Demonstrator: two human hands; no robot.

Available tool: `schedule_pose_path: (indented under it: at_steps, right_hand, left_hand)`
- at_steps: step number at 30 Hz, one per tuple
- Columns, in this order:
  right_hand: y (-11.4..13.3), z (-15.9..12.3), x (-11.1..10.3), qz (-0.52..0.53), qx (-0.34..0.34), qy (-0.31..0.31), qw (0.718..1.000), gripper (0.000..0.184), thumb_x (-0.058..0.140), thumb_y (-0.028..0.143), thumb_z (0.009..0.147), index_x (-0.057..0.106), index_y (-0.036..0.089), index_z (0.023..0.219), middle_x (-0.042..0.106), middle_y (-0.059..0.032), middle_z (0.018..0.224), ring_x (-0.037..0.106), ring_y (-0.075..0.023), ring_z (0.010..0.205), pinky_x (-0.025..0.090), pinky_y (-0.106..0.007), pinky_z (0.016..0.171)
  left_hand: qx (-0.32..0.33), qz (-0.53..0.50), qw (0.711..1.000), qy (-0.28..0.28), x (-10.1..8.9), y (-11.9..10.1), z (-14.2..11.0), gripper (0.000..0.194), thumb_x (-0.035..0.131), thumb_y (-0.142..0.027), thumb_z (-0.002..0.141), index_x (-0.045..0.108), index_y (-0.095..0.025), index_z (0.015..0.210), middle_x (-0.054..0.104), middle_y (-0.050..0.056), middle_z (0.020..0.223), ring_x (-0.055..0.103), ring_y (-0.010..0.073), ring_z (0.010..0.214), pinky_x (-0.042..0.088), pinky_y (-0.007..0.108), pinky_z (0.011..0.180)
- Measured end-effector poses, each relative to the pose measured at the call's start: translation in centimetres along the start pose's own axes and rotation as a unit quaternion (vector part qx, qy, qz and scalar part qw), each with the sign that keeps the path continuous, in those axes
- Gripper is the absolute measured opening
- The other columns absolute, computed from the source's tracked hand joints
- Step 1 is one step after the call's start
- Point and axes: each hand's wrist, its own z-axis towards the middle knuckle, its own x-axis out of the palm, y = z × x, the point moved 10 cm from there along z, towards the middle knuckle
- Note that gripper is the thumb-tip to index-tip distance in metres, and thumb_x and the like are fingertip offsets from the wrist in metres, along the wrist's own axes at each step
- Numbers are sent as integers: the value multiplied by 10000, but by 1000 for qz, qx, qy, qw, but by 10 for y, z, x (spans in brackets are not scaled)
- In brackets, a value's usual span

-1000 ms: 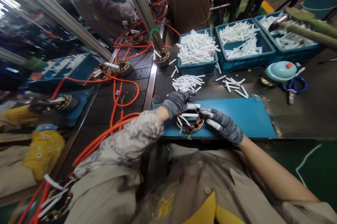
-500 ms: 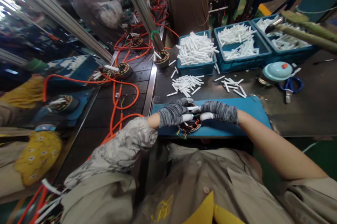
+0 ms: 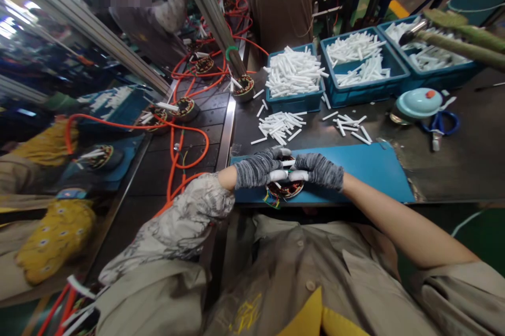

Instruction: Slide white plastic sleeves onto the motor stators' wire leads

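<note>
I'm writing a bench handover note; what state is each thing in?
Mat: flat
Coil: on mat, partly covered
Left hand: gloved, over coil; grip unclear
Right hand: gloved, over coil; grip unclear
Loose tubes: scattered
Full bin: heaped
Middle bin: partly filled
Right bin: partly filled, partly hidden
Scissors: lying down; open or shut unclear
Pot: upright

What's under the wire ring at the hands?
A blue mat shows around the ring; whatever lies directly beneath is covered. The left hand and right hand partly cover it.

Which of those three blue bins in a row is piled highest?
The left bin, nearest the left hand: its white tubes mound above the rim. In the middle bin and the right bin they lie lower.
</note>
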Motion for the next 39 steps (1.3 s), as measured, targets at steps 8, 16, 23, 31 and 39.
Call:
schedule_pose_path:
  at_steps: [8,16,23,31,39]
  right_hand:
    - [7,-7,-5,-35,7,-38,999,265,639,441,944,788,230,1005,742,-60,883,672,-236,843,530,-400,826]
    - [-32,-50,-9,142,112,-154,971,681,854,465,743,584,213,1315,708,-66,1031,694,-247,909,599,-467,863]
    - [-34,-53,-12,121,106,-179,971,675,817,448,783,575,214,1368,692,-112,1226,700,-252,975,605,-479,896]
    - [29,-53,-24,-102,38,-184,977,375,506,475,1022,732,253,1224,762,-81,1033,698,-242,963,532,-399,900]
    - [46,-22,25,-134,87,-50,986,455,475,532,1021,764,207,886,738,-76,824,657,-197,787,479,-317,764]
  left_hand:
    - [9,158,987,-2,7,1,17,383,566,-339,1000,700,-158,1310,502,171,1557,458,324,1462,354,494,1249]
    - [-48,281,957,47,26,-19,39,446,515,-433,1009,684,-164,1323,452,149,1604,432,350,1481,363,511,1216]
    - [-136,231,959,-95,-2,-20,41,372,591,-461,980,756,-185,1167,560,113,1523,582,316,1338,444,465,1160]
    - [-172,216,944,-182,-38,-20,-49,469,517,-347,993,582,-213,1438,731,85,1210,708,236,1066,567,365,973]
    - [8,125,990,-62,6,1,-58,587,685,-316,858,597,-229,1432,559,115,1519,439,315,1481,317,499,1251]
